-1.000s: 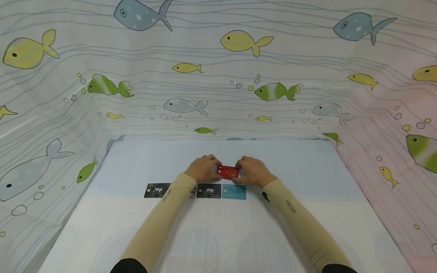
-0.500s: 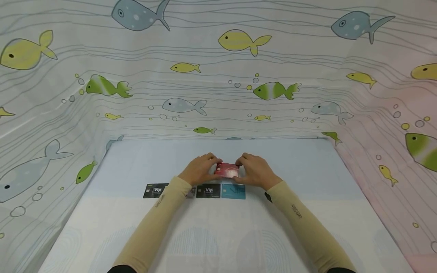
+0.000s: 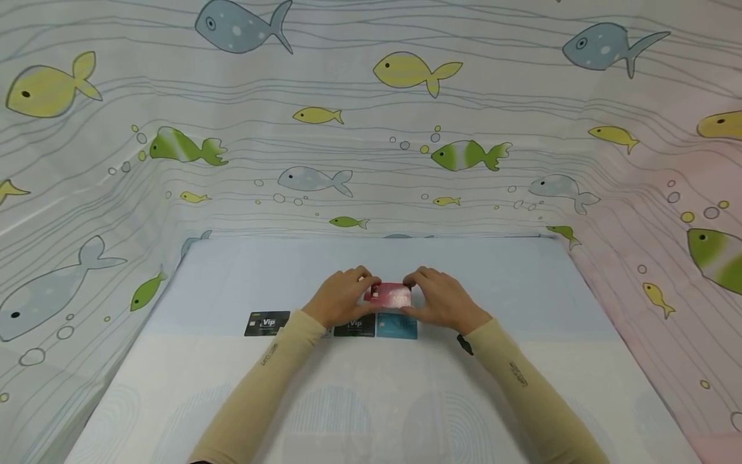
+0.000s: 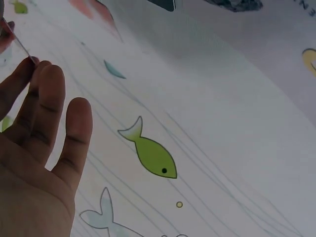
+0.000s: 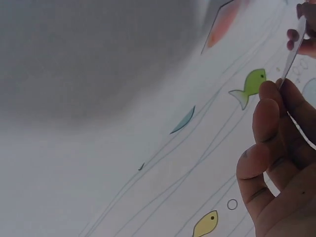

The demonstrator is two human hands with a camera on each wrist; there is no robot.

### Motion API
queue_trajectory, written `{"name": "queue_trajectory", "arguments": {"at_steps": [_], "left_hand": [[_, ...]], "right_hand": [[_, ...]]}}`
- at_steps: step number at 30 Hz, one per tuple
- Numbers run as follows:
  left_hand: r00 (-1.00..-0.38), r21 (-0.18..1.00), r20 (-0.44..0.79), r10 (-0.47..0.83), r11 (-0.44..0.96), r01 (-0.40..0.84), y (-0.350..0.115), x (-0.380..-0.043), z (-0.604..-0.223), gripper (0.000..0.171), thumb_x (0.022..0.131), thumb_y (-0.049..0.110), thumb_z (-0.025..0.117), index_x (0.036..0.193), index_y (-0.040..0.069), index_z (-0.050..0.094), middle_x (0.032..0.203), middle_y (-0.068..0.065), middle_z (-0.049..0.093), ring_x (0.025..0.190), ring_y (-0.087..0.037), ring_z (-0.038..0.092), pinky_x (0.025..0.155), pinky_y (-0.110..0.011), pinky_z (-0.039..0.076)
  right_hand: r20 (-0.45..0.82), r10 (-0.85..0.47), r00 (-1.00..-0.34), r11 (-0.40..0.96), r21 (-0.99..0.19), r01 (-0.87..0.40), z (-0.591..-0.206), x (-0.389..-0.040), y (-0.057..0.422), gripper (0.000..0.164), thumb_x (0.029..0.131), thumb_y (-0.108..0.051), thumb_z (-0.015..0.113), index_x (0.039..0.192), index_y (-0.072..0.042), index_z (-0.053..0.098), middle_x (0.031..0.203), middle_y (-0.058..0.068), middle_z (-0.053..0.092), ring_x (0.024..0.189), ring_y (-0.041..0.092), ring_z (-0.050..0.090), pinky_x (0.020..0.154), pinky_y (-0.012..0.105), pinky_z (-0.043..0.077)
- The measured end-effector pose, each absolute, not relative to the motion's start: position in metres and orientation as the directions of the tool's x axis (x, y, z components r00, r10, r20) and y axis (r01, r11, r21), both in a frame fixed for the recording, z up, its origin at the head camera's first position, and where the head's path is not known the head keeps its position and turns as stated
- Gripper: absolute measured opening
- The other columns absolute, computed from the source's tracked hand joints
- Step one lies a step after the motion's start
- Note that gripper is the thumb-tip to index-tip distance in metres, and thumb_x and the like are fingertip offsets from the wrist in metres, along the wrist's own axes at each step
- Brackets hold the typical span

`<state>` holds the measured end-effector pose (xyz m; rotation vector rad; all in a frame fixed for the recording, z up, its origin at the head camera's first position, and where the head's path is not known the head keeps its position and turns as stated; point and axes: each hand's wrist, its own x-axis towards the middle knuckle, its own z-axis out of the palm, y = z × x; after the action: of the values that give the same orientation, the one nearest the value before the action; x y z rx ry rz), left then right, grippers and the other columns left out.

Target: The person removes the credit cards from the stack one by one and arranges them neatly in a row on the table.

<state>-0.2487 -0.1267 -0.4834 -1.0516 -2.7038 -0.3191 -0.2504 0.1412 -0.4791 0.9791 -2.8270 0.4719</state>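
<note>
1. Holding the red card (image 3: pixel 391 295) off the worktop (image 3: pixel 522 290) between both hands: your left hand (image 3: pixel 339 301) pinches its left short edge, your right hand (image 3: pixel 443 301) its right short edge. Fingers on both sides are curled onto the card.
2. The card sits raised just above and behind the row of cards, roughly mid-worktop, well away from every edge. Its face is washed out by glare, so I can't read the print.
3. My read of the step: card picked up and being handled in the air, not yet set down.
4. The next move, as I judge it, calls for a firm edge pinch. The left wrist view shows the card edge-on at your fingertips (image 4: pixel 29 69), and the right wrist view shows the same thin edge against your fingers (image 5: pixel 269 106).
5. The row below runs parallel to the near edge: a black Vip card (image 3: pixel 266 323) furthest left, a second black card (image 3: pixel 355 325) partly under your left wrist, and a blue card (image 3: pixel 397 327) touching its right side.
6. In the way: the blue and second black cards lie directly under the held card. Your left forearm crosses the gap in the row and hides whatever lies there.
7. A fish-print cloth (image 3: pixel 371 129) walls the far, left and right sides.
</note>
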Motion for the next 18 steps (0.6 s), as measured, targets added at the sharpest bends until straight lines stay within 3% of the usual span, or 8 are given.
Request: {"name": "queue_trajectory", "arguments": {"at_steps": [9,18], "left_hand": [[-0.685,0.130,0.343,0.643,0.690,0.713,-0.127,-0.241,-0.491,0.055,0.084,0.062,0.072,0.119,0.019,0.073,0.107,0.002,0.065,0.077,-0.014,0.062,0.070,-0.031,0.054],[-0.664,0.103,0.337,0.667,0.675,0.730,-0.116,-0.233,-0.494,0.054,0.083,0.064,0.072,0.118,0.022,0.073,0.106,0.003,0.065,0.081,-0.010,0.059,0.069,-0.028,0.052]], "right_hand": [[0.294,-0.650,-0.701,0.659,-0.242,-0.712,-0.486,-0.239,0.154,0.055,0.084,-0.055,0.078,0.125,-0.018,0.069,0.114,-0.004,0.065,0.100,0.015,0.064,0.086,0.037,0.056],[0.221,-0.661,-0.717,0.653,-0.303,-0.695,-0.486,-0.229,0.166,0.055,0.082,-0.051,0.082,0.125,-0.020,0.069,0.114,-0.006,0.064,0.101,0.015,0.065,0.087,0.034,0.056]]}}
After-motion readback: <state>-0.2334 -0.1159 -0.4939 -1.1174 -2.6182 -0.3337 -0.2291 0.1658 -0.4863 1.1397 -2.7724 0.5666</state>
